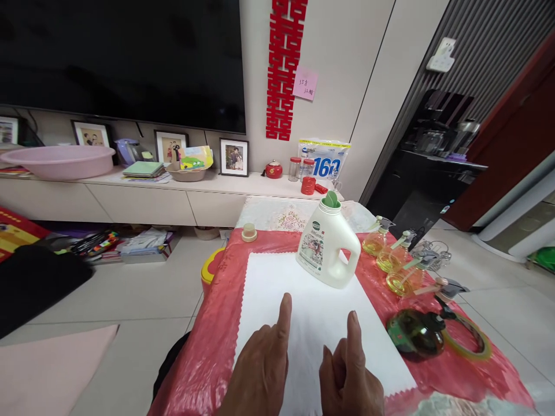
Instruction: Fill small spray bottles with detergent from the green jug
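Observation:
My left hand (260, 370) and my right hand (349, 375) rest side by side on a white cloth (312, 312) at the near end of a table covered in red plastic (208, 346). Each hand points its index finger forward with the other fingers curled in, and neither holds anything. Beyond the fingertips stands a white detergent jug (326, 245) with a green funnel (332, 200) in its open neck. The jug's cap (249, 233) lies at the far left of the table.
Several small spray bottles of yellow liquid (392, 260) line the table's right side, with a dark green bottle (414, 332) lying on its side and a tape ring (470, 335) nearer me. A low cabinet (143, 202) with picture frames, a pink basin (60, 160) and jars runs along the wall under a television.

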A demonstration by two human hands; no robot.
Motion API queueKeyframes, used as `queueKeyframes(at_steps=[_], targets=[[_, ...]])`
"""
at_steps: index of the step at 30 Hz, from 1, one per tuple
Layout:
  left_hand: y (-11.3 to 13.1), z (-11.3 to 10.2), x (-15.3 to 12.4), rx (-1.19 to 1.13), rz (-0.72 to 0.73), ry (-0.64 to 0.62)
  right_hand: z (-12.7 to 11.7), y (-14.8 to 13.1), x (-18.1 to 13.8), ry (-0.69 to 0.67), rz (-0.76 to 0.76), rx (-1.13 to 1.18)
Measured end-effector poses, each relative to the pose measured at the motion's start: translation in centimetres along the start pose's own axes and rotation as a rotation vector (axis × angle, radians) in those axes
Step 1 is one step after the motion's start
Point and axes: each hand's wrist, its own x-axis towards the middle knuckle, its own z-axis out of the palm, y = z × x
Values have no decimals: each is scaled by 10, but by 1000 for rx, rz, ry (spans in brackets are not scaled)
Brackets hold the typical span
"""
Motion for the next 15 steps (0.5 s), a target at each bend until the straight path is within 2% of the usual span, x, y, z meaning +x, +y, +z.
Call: queueKeyframes(at_steps=[6,11,15], targets=[[-3,2,-4,-101,-20,-122,4,2,-3,-35,22,-19],[-1,-1,0,-156,-34,-152,1,0,3,-58,18,2],[4,-8,13,-195,-49,-165,-6,-3,16,-21,16,8]])
